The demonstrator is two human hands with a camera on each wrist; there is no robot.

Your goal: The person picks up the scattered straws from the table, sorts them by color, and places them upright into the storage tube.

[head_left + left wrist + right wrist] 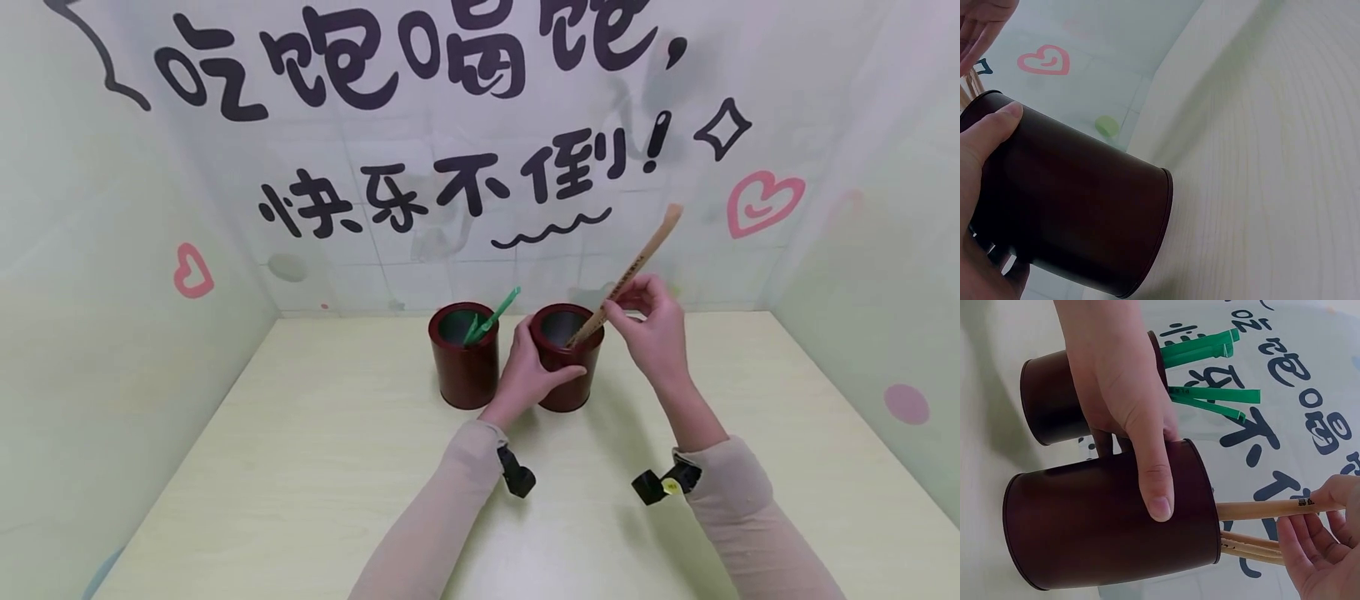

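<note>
My left hand [525, 375] grips a dark red cylindrical holder [567, 393] standing on the table, thumb along its front and fingers behind it. In the right wrist view, the left thumb [1157, 481] lies across the holder's side near the rim. My right hand [654, 332] pinches a long tan paper-wrapped stick [639, 260] with black print, its lower end inside that holder's mouth. More tan sticks [1250, 549] poke out beside it in the right wrist view. Left of this stands a matching holder [467, 379] with several green wrapped straws [1216, 395].
A pale wood-grain table [337, 450] carries both holders close to the back wall [345, 279], which bears dark lettering. White side walls [862, 275] bound the table left and right. A black wrist camera [517, 475] is strapped at the left cuff, another [652, 486] at the right.
</note>
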